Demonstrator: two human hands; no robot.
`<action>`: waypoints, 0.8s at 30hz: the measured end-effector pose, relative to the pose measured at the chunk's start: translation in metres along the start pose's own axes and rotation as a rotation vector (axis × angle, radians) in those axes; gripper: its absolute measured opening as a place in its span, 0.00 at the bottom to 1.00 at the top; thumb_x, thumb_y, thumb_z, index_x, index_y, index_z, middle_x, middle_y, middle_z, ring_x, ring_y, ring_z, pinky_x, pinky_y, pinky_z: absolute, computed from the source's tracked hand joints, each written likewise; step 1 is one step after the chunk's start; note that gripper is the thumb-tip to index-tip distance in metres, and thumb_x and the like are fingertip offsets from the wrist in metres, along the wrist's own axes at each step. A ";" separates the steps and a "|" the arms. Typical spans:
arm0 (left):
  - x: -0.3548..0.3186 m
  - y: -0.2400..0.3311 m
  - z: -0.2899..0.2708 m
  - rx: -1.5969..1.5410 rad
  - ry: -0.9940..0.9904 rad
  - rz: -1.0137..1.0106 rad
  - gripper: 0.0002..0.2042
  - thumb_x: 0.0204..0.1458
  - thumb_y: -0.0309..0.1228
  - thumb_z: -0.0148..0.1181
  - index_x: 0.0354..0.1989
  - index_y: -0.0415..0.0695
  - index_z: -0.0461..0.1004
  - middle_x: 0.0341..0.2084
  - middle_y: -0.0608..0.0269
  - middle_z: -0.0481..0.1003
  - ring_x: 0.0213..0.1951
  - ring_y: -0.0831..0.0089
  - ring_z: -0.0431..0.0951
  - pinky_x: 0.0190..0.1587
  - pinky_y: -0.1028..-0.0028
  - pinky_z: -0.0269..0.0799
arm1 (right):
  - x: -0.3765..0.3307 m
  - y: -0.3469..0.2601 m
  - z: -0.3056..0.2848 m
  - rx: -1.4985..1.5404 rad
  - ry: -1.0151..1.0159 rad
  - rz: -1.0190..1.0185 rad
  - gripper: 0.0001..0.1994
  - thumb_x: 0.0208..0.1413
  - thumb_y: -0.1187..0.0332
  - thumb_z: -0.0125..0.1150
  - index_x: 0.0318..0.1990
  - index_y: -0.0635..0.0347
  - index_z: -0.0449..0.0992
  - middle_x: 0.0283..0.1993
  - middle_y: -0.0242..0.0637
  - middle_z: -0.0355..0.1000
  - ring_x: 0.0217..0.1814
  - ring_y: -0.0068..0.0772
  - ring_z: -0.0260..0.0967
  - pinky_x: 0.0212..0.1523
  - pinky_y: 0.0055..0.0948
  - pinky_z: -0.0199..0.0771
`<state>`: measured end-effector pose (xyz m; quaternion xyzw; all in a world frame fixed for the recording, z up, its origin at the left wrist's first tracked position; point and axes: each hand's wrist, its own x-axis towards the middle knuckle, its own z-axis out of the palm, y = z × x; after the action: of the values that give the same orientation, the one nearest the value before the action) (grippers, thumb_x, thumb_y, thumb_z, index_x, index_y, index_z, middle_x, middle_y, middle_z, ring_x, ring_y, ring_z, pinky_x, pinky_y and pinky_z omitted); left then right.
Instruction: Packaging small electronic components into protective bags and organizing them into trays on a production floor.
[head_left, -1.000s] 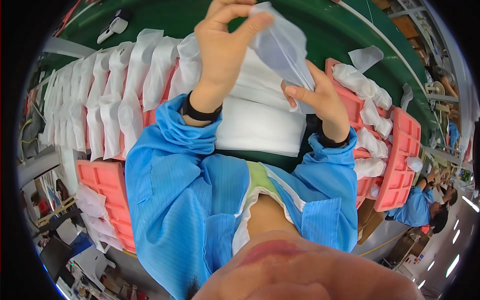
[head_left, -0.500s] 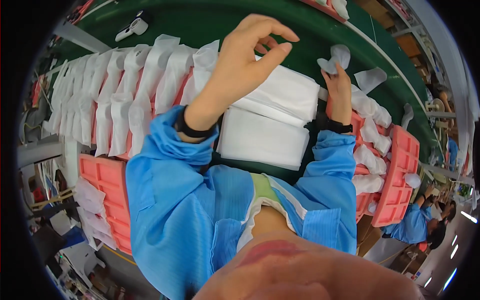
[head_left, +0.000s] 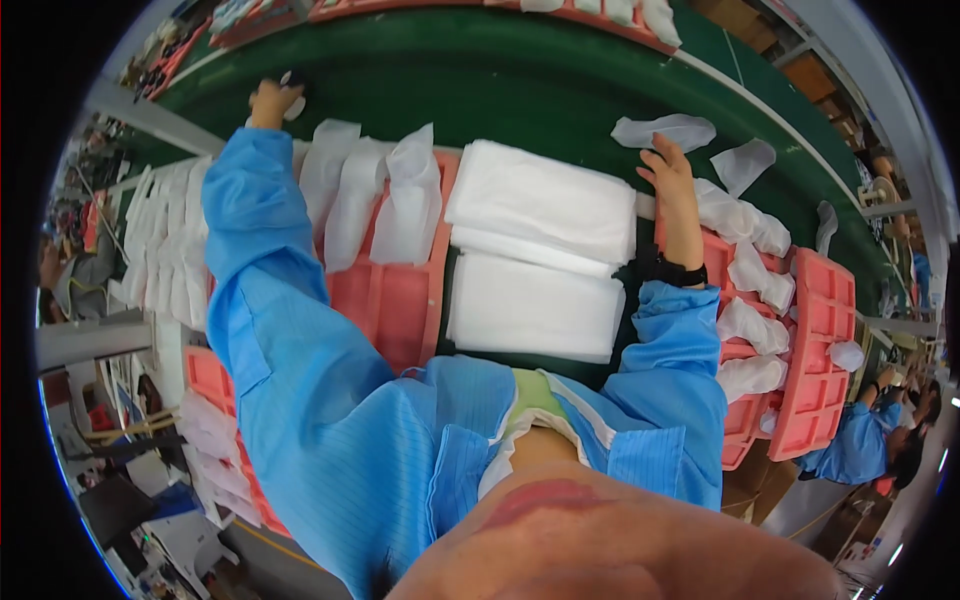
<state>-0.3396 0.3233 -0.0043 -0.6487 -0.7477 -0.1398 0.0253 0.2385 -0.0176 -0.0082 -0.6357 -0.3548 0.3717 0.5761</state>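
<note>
My left hand [head_left: 268, 102] reaches to the far left of the green surface, fingers curled on a small white-and-dark object with a rounded end [head_left: 296, 108]; the hand hides most of it. My right hand [head_left: 676, 178] has its fingers apart at the far right. Just beyond its fingertips a translucent white sleeve [head_left: 668, 130] lies on the green surface, and the hand holds nothing. Between my arms lie two stacks of flat white sheets, a far stack [head_left: 545, 200] and a near stack [head_left: 535, 310].
Pink trays [head_left: 385, 310] hold several white-wrapped pieces [head_left: 408, 200] on the left. More wrapped pieces [head_left: 750, 325] rest in trays on the right, beside a tilted pink tray [head_left: 815, 360]. A loose sleeve [head_left: 743, 165] lies far right. Other trays line the far edge.
My left hand has moved from above the sheets to the far left, onto the white-and-dark object. My right hand has let go of the white sleeve, which now lies flat.
</note>
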 end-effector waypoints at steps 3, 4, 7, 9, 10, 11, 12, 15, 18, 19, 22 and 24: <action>0.015 -0.066 0.028 -0.173 0.164 -0.217 0.39 0.30 0.48 0.75 0.52 0.39 0.70 0.43 0.46 0.75 0.50 0.52 0.73 0.45 0.62 0.73 | 0.002 -0.002 0.017 0.025 -0.051 -0.036 0.24 0.54 0.72 0.58 0.60 0.65 0.65 0.62 0.45 0.61 0.59 0.35 0.64 0.49 0.29 0.72; 0.008 -0.028 0.051 -0.277 0.049 -0.160 0.38 0.31 0.47 0.75 0.52 0.39 0.70 0.43 0.49 0.75 0.47 0.55 0.75 0.40 0.65 0.74 | -0.001 0.002 0.005 0.011 -0.012 -0.052 0.23 0.53 0.72 0.58 0.58 0.65 0.66 0.58 0.44 0.65 0.54 0.33 0.67 0.47 0.27 0.73; -0.010 0.017 0.049 -0.437 -0.154 -0.077 0.37 0.33 0.43 0.76 0.53 0.39 0.69 0.43 0.53 0.75 0.41 0.62 0.77 0.32 0.69 0.76 | -0.011 0.002 -0.006 0.017 0.018 -0.085 0.22 0.51 0.73 0.60 0.56 0.66 0.68 0.49 0.42 0.73 0.44 0.28 0.72 0.42 0.23 0.74; 0.000 -0.006 0.026 -0.375 -0.381 0.047 0.36 0.37 0.41 0.74 0.55 0.38 0.67 0.43 0.56 0.74 0.35 0.67 0.77 0.28 0.72 0.74 | -0.008 -0.007 0.009 0.024 -0.056 -0.144 0.21 0.51 0.73 0.60 0.54 0.64 0.70 0.45 0.41 0.74 0.43 0.28 0.72 0.41 0.23 0.74; -0.002 -0.014 0.020 -0.345 -0.509 0.111 0.35 0.39 0.41 0.73 0.55 0.37 0.67 0.43 0.58 0.73 0.32 0.70 0.77 0.26 0.74 0.74 | -0.009 -0.008 0.016 0.021 -0.084 -0.164 0.20 0.51 0.73 0.60 0.54 0.63 0.70 0.43 0.40 0.75 0.43 0.27 0.72 0.41 0.23 0.74; -0.011 0.006 0.019 -0.343 -0.537 0.123 0.35 0.39 0.41 0.73 0.55 0.37 0.67 0.43 0.58 0.73 0.32 0.70 0.77 0.26 0.74 0.74 | -0.009 -0.008 0.015 0.013 -0.064 -0.143 0.20 0.51 0.73 0.60 0.54 0.63 0.70 0.43 0.40 0.75 0.43 0.27 0.72 0.41 0.23 0.74; -0.023 0.027 0.020 -0.406 -0.619 0.181 0.34 0.40 0.39 0.73 0.55 0.37 0.67 0.40 0.57 0.74 0.31 0.73 0.77 0.26 0.76 0.73 | -0.008 -0.006 0.018 -0.030 -0.093 -0.193 0.20 0.51 0.72 0.62 0.53 0.62 0.71 0.44 0.40 0.74 0.43 0.27 0.72 0.41 0.23 0.74; -0.118 0.149 -0.021 -0.828 -0.648 0.271 0.30 0.42 0.36 0.72 0.53 0.37 0.70 0.37 0.57 0.75 0.29 0.78 0.76 0.28 0.80 0.72 | -0.018 -0.011 0.017 -0.127 -0.125 -0.417 0.24 0.48 0.70 0.66 0.54 0.61 0.69 0.49 0.41 0.72 0.45 0.28 0.73 0.39 0.25 0.75; -0.193 0.220 -0.067 -0.930 -0.716 0.437 0.31 0.41 0.38 0.72 0.54 0.37 0.70 0.41 0.56 0.75 0.29 0.78 0.76 0.32 0.81 0.73 | -0.053 -0.041 0.036 -0.340 -0.136 -0.480 0.29 0.48 0.70 0.67 0.59 0.57 0.65 0.55 0.41 0.68 0.50 0.32 0.71 0.42 0.28 0.74; -0.212 0.234 -0.076 -0.938 -0.643 0.606 0.32 0.41 0.38 0.73 0.54 0.36 0.69 0.42 0.55 0.74 0.30 0.77 0.76 0.33 0.80 0.73 | -0.067 -0.052 0.049 -0.391 -0.116 -0.541 0.31 0.46 0.69 0.69 0.59 0.57 0.64 0.56 0.43 0.67 0.50 0.35 0.71 0.41 0.29 0.75; -0.265 0.281 -0.096 -0.918 -0.562 0.882 0.34 0.40 0.37 0.73 0.56 0.37 0.66 0.45 0.53 0.73 0.30 0.74 0.77 0.34 0.78 0.74 | -0.084 -0.056 0.067 -0.605 -0.013 -0.780 0.34 0.41 0.66 0.72 0.58 0.59 0.65 0.56 0.47 0.66 0.49 0.40 0.72 0.41 0.31 0.75; -0.290 0.308 -0.100 -0.894 -0.536 0.997 0.35 0.40 0.36 0.73 0.58 0.38 0.65 0.47 0.51 0.73 0.31 0.72 0.78 0.34 0.76 0.74 | -0.079 -0.055 0.059 -0.678 0.033 -0.752 0.34 0.40 0.66 0.72 0.57 0.61 0.65 0.54 0.48 0.67 0.49 0.41 0.72 0.41 0.32 0.74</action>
<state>-0.0078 0.0564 0.0828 -0.8731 -0.2143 -0.2403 -0.3661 0.1476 -0.0548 0.0484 -0.6209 -0.6509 -0.0075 0.4368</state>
